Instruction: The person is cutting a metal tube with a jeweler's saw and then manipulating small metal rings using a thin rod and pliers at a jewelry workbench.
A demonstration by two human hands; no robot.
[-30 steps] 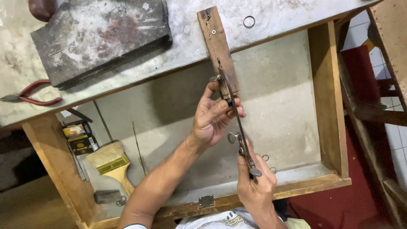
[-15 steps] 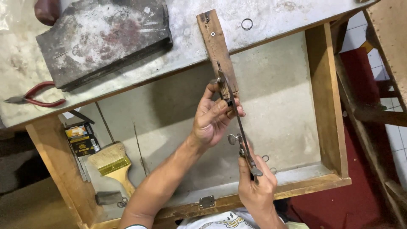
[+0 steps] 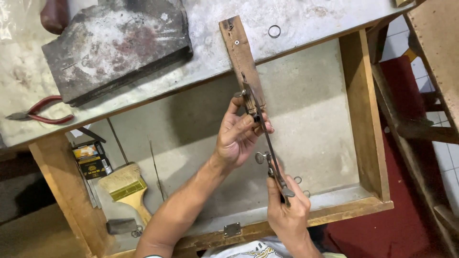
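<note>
- Jeweller's saw frame (image 3: 264,138) runs lengthwise over the wooden peg (image 3: 243,57) sticking out from the bench (image 3: 306,21), above the open drawer (image 3: 330,119).
- Your left hand (image 3: 239,136) pinches its far end.
- Your right hand (image 3: 287,212) is closed around its near handle.
- Red pliers (image 3: 40,114) far left; brush (image 3: 125,191) in the drawer.

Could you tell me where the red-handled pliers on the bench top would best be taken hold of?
Probably by the two red handles of the pliers, coming from above. They lie flat on the bench top with the handles spread toward the dark block, jaws pointing left, and nothing covers them.
</note>
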